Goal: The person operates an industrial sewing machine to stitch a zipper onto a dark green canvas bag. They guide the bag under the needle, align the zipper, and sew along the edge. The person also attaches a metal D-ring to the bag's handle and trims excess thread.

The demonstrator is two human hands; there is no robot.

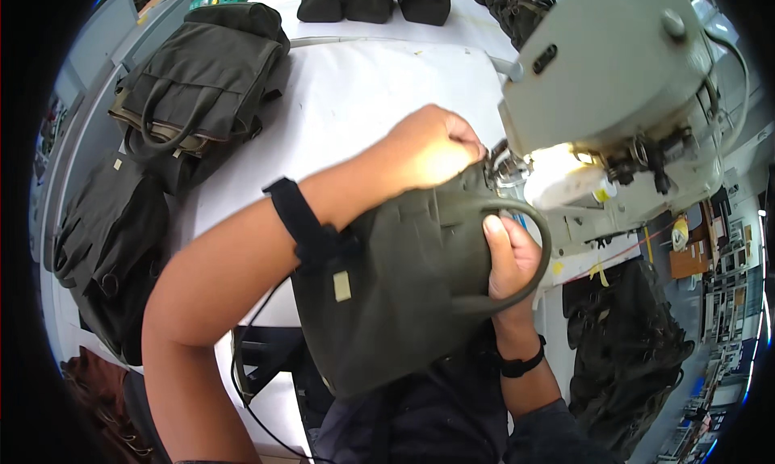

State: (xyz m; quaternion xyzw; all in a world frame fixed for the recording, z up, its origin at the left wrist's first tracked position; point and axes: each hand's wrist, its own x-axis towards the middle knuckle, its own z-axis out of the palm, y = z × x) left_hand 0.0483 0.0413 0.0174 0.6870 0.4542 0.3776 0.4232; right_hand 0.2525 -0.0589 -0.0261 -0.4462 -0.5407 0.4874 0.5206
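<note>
A dark olive bag [395, 278] with a looped handle [542, 258] and a small pale tag lies across my lap and the edge of the worktable. Its upper edge runs up to the needle area of a grey-green sewing machine [613, 60]. My left hand [436, 153] is closed, its fingers pinching the bag's far edge right beside the presser foot [507, 169]. Through the handle loop, my right hand [513, 254] grips the bag's right edge, thumb on top and the other fingers partly hidden behind. The machine's lamp brightly lights the stitching spot.
Finished-looking dark bags [202, 76] pile along the left side, with another bag [113, 246] below them. More bags [371, 0] stand at the far end of the white table [363, 84]. At the right hangs a heap of dark bags [630, 351]. A black cable [242, 327] trails near my left arm.
</note>
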